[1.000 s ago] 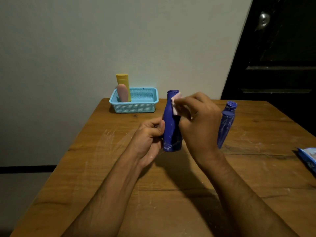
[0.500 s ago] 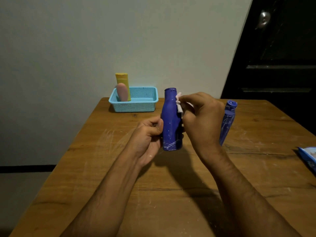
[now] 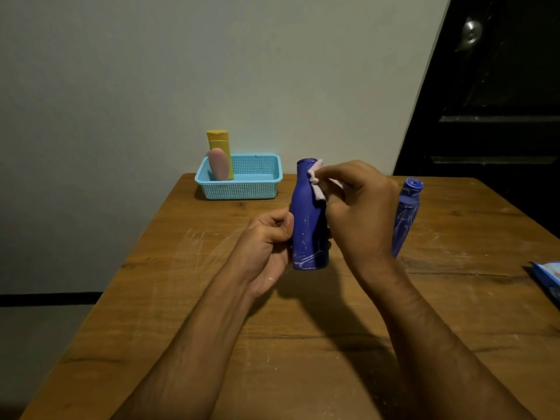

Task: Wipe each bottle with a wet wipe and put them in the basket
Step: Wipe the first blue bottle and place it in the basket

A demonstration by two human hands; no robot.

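The left hand (image 3: 266, 244) grips the lower body of a blue bottle (image 3: 309, 219), fingers curled round it, holding it upright just above the tabletop (image 3: 212, 328). The right hand (image 3: 360, 207) pinches a wet wipe (image 3: 316, 183) against the bottle's neck, its fingers bunched on the cloth. White streaks show near the base, so the wiping looks unfinished; a good pass would run the wipe from neck down to base while the left hand turns the bottle, shifting its grip so the covered part gets cleaned too. A firm hold matters, since a damp bottle may slip. Just behind the right hand stands a second blue bottle (image 3: 406, 216), also streaked, likely next. At the right edge lies a blue packet (image 3: 548, 277). Farther back sits the basket (image 3: 242, 189), holding a yellow bottle (image 3: 219, 147) and a pink bottle (image 3: 218, 165).
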